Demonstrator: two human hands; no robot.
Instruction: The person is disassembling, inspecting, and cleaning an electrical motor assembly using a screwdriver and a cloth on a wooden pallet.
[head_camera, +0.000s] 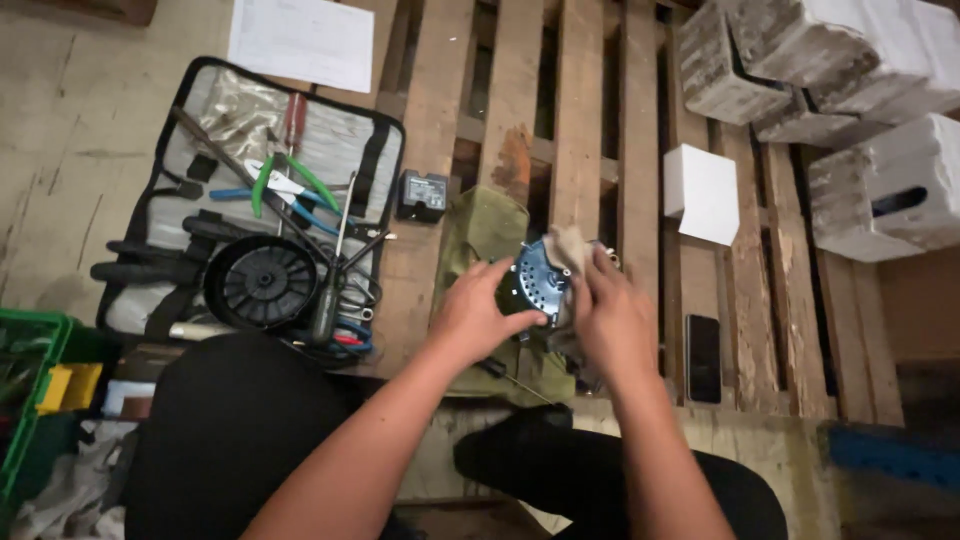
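1. Head view: I am holding the round blue motor housing (535, 280) between both hands over the green cloth (490, 235), near the front edge of the wooden pallet (580, 130).
2. My left hand (478, 310) is grasping its side; my right hand (612, 318) is pressing a rag (572, 245) on it, fingers curled.
3. Its perforated round face is pointing up toward me, slightly left; I judge its axis is running the same way.
4. I think it could be slipping and rolling into a pallet gap, or onto the phone (703, 358), because the rag is weakening my grip.

Dim warm light, soft shadows, mild blur, wide-angle bending at edges.
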